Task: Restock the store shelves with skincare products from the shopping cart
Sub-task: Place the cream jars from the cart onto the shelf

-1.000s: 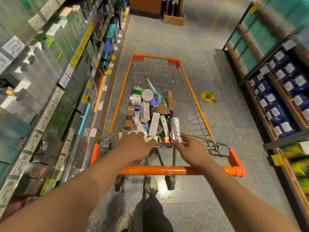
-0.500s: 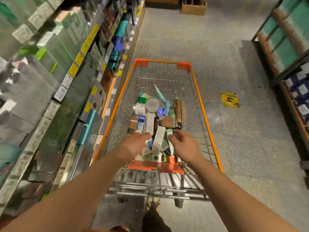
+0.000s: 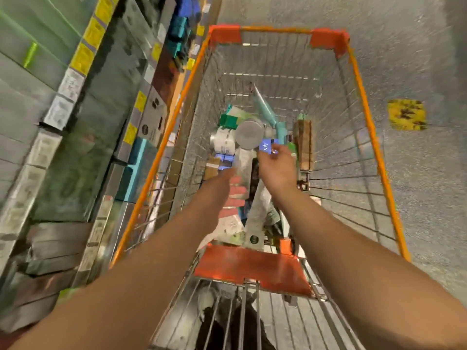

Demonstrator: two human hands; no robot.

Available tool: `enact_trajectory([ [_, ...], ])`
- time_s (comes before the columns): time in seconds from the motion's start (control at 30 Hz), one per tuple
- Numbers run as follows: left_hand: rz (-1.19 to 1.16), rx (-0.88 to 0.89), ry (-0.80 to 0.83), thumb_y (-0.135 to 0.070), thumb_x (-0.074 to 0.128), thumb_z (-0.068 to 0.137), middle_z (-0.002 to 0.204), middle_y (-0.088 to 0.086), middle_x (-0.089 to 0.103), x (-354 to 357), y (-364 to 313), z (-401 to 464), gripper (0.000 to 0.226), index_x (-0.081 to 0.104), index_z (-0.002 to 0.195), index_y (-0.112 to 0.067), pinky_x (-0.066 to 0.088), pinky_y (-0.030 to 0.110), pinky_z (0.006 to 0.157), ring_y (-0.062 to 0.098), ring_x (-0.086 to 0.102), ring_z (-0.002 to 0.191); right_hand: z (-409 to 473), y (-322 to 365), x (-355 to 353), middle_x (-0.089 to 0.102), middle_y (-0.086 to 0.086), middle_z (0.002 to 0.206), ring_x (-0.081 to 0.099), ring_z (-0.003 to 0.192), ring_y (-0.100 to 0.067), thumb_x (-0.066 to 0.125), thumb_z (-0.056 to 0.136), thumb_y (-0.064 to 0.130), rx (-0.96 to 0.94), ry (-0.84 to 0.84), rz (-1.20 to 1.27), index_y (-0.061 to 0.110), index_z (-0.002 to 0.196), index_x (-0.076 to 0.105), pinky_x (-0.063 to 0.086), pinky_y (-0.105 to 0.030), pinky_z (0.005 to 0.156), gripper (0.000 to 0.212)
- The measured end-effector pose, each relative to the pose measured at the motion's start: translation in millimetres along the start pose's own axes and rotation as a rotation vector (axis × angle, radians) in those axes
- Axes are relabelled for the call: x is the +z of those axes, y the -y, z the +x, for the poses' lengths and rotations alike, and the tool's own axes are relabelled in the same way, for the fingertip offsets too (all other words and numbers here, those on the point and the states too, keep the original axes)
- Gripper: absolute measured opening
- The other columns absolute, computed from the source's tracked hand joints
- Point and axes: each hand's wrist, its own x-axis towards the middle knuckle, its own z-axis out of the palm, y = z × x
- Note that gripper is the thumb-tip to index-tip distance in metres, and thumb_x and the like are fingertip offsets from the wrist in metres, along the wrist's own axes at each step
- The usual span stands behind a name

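Observation:
The orange-rimmed wire shopping cart [image 3: 366, 117] holds a heap of skincare products: a round white lid [image 3: 249, 133], a teal tube [image 3: 265, 109], a green box [image 3: 227, 120], a brown box [image 3: 303, 142], and white tubes [image 3: 255, 223]. Both my arms reach deep into the basket. My left hand [image 3: 223, 181] is smeared by motion blur over the pile beside a white and pink pack [image 3: 237, 193]. My right hand [image 3: 276, 165] has its thumb and a finger at the edges of a small blue box [image 3: 266, 147]; a grip is not clear.
Store shelves [image 3: 75, 122] packed with boxed products and yellow and white price tags run close along the cart's left side. The orange child-seat flap [image 3: 252, 269] lies at the cart's near end. Grey floor with a yellow sticker [image 3: 406, 114] is on the right.
Both hands have moved from the near end of the pile farther into the cart. The right hand has come up to the blue box. The view has tilted down and closer.

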Motion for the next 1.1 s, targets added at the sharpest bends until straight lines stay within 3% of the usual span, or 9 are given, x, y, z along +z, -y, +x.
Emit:
enact_trajectory([
  [0.1,-0.044,0.001,-0.042,-0.047,0.045,0.106,0.089,-0.004,0.072,-3.2,1.4,26.7,0.033,0.065,0.098,-0.022,0.05,0.028,0.064,0.018,0.067,0.076,41.6,-15.0,25.5,0.071,-0.011,0.114,0.066,0.108,-0.036,0.047,0.073,0.062,-0.07,-0.021,-0.092,0.018,0.126,0.062,0.052,-0.051,0.098,0.07],
  [0.2,-0.091,-0.008,-0.051,-0.046,0.043,0.107,0.084,-0.004,0.067,-6.1,1.1,46.7,0.03,0.06,0.101,-0.023,0.044,0.026,0.06,0.016,0.061,0.071,69.8,-4.5,38.0,0.054,-0.017,0.146,0.049,0.136,-0.036,0.064,0.088,0.041,-0.121,0.028,-0.166,0.011,0.15,0.046,0.041,-0.043,0.113,0.071],
  [0.33,-0.127,0.022,-0.044,-0.048,0.048,0.106,0.087,-0.001,0.068,-6.7,4.0,63.8,0.031,0.061,0.106,-0.019,0.041,0.027,0.058,0.017,0.062,0.068,108.1,-0.1,54.9,0.032,-0.016,0.164,0.028,0.152,-0.03,0.069,0.092,0.033,-0.29,0.096,-0.227,0.008,0.162,0.024,0.024,-0.036,0.125,0.087],
  [0.47,-0.124,0.022,-0.06,-0.047,0.05,0.105,0.089,-0.001,0.069,-7.5,5.4,73.9,0.03,0.063,0.105,-0.019,0.042,0.028,0.059,0.018,0.064,0.072,127.0,-4.8,65.0,0.037,-0.018,0.155,0.033,0.145,-0.033,0.068,0.095,0.032,-0.369,0.085,-0.327,0.009,0.155,0.036,0.026,-0.037,0.121,0.072],
  [0.63,-0.13,-0.013,-0.064,-0.042,0.049,0.107,0.101,0.001,0.069,-4.4,2.3,72.3,0.027,0.062,0.108,-0.019,0.048,0.025,0.06,0.02,0.064,0.082,127.2,-19.1,63.0,0.044,-0.016,0.133,0.043,0.123,-0.031,0.074,0.085,0.017,-0.453,0.043,-0.32,0.005,0.127,0.05,0.03,-0.026,0.098,0.049],
  [0.8,-0.127,-0.045,-0.044,-0.043,0.047,0.108,0.115,0.007,0.07,-1.7,3.8,67.5,0.032,0.063,0.119,-0.017,0.055,0.04,0.093,0.026,0.067,0.099,124.0,-15.5,61.1,0.041,-0.004,0.112,0.044,0.102,-0.023,0.071,0.072,0.023,-0.445,0.151,-0.191,0.018,0.109,0.038,0.042,-0.037,0.088,0.05],
  [0.87,-0.125,-0.042,-0.039,-0.041,0.048,0.108,0.114,0.007,0.069,-1.2,4.5,65.1,0.032,0.062,0.122,-0.015,0.053,0.044,0.102,0.026,0.065,0.098,126.0,-12.8,58.2,0.042,-0.007,0.114,0.043,0.105,-0.023,0.074,0.073,0.025,-0.447,0.131,-0.205,0.014,0.113,0.044,0.043,-0.039,0.093,0.051],
  [0.97,-0.088,-0.056,-0.032,-0.036,0.046,0.109,0.114,0.006,0.067,-0.1,4.7,60.9,0.036,0.059,0.13,-0.011,0.051,0.045,0.104,0.026,0.064,0.096,134.2,-8.6,53.0,0.043,-0.016,0.139,0.04,0.132,-0.031,0.078,0.085,0.024,-0.445,0.156,-0.318,0.006,0.142,0.045,0.034,-0.039,0.114,0.068],
  [1.1,-0.062,-0.083,-0.04,-0.033,0.046,0.108,0.116,0.006,0.069,1.9,3.7,60.2,0.033,0.058,0.131,-0.012,0.052,0.042,0.101,0.024,0.066,0.093,139.2,0.1,51.3,0.041,-0.017,0.141,0.04,0.132,-0.037,0.067,0.092,0.02,-0.418,0.165,-0.465,0.007,0.138,0.048,0.035,-0.04,0.112,0.052],
])
